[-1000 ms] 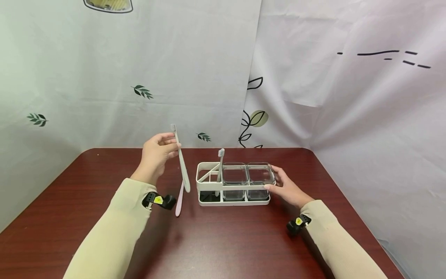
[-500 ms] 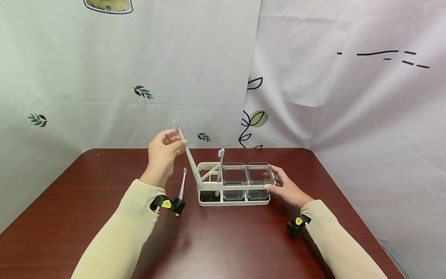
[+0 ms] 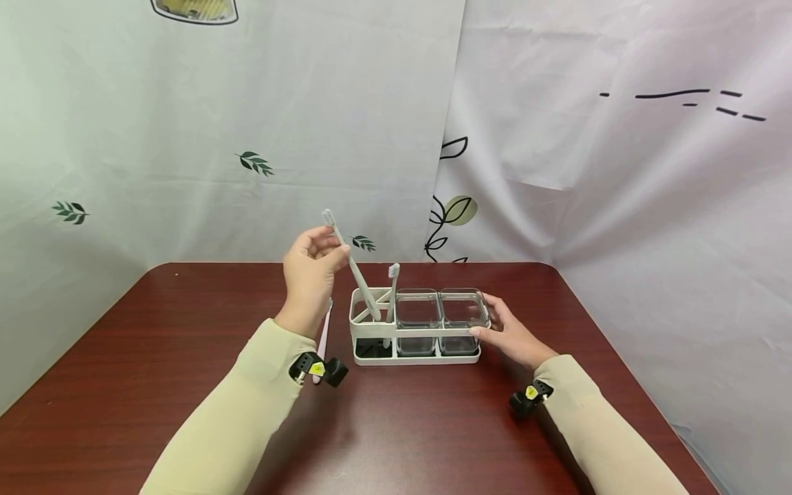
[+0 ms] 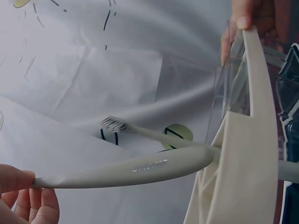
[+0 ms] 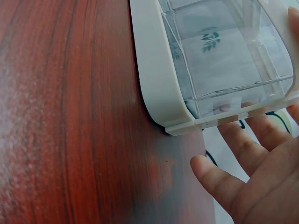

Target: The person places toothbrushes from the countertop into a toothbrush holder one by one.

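My left hand (image 3: 309, 278) pinches a pale grey toothbrush (image 3: 357, 276) just below its bristles. The brush tilts, with its thick handle end lowered at the left section of a white toothbrush holder (image 3: 374, 331). In the left wrist view, the handle (image 4: 149, 169) overlaps the holder's upper rim (image 4: 245, 154). Another grey toothbrush (image 3: 392, 292) stands in a small slot of the holder. Two clear square cups (image 3: 417, 313) fill its other sections. My right hand (image 3: 512, 338) grips the holder's right end, thumb on the front rail and fingers behind.
A pink toothbrush (image 3: 324, 333) lies on the dark red table (image 3: 433, 426) left of the holder, partly hidden by the left wrist's camera (image 3: 334, 372). A white printed curtain (image 3: 346, 137) hangs behind the table and along its right side.
My left hand has carried the grey toothbrush rightward, bringing its handle end from beside the holder to its left section. The right hand and the holder have stayed put.
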{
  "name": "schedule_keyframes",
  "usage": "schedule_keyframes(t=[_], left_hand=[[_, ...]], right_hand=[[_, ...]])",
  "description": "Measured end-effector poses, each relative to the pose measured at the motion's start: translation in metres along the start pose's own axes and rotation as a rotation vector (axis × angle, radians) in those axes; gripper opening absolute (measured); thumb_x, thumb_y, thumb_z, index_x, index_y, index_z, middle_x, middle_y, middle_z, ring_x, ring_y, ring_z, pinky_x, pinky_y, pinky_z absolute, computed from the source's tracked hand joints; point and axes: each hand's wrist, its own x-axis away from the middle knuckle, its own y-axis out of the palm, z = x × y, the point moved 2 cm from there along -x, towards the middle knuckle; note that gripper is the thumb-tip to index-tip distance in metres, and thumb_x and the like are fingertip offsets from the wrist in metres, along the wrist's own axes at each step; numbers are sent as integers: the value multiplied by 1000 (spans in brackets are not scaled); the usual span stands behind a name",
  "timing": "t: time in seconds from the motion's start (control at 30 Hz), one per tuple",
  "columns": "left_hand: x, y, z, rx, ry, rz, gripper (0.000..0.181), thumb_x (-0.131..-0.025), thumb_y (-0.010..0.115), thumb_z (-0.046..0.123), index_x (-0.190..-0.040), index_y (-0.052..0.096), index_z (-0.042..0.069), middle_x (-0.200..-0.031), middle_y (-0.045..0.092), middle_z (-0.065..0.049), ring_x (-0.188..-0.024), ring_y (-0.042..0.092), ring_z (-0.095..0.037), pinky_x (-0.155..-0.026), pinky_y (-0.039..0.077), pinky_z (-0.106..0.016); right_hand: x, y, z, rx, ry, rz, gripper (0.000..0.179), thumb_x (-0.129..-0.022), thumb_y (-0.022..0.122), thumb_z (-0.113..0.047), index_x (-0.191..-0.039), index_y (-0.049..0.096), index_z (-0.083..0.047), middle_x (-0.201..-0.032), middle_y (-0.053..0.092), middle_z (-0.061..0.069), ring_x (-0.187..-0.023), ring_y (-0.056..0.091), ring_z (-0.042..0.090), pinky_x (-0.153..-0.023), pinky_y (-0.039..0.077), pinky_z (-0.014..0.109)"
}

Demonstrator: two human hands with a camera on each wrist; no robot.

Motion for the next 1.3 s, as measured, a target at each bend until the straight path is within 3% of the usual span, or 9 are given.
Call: schedule_keyframes(t=[0.13,0.3,0.5,0.83,1.1,1.3], left_hand=[[3,5,-3,14,46,-8,35,-81,63,-17,-113,57,-4,-88,59,-5,-75,59,-7,-66,55,-20],[6,11,-8,29,87,-20,33,-79,63,-19,-108,58,-5,-86,59,-4,-74,57,-8,-66,53,-18],[12,14,-14,-87,149,-40,32,-79,66,-16,-109,59,-8,-88,61,-4,-78,59,-6,-71,51,-16],[20,20,-22,-235,151,-100,33,-83,67,-9,-114,61,-4,-99,62,-19,-86,60,-12,-74,49,-18],[27,20,-33,-325,157,-128,30,-83,67,-7,-113,62,-4,-99,62,-16,-91,61,-24,-78,49,-20],[30,21,-40,-330,159,-144,30,-83,66,-8,-113,61,-4,-99,62,-18,-91,61,-28,-76,49,-21]], right_hand=[[0,0,1,2,-3,-1,72,-93,65,-14,-149,21,-9,-145,39,25,-130,44,39,-105,38,46],[0,0,1,-8,-4,-2,72,-93,65,-13,-149,21,-8,-145,39,26,-129,45,39,-101,42,33],[-1,1,0,-15,-6,-1,71,-93,65,-13,-149,21,-8,-145,39,27,-126,48,41,-101,43,36],[0,1,-1,-11,1,-3,71,-93,65,-13,-149,21,-8,-145,38,26,-127,47,40,-101,43,38],[0,2,-1,-19,-3,-1,72,-93,65,-12,-149,21,-7,-145,38,27,-126,48,41,-100,44,34],[0,1,-1,-27,-8,1,72,-92,65,-11,-149,21,-7,-144,39,27,-126,48,41,-95,44,23]])
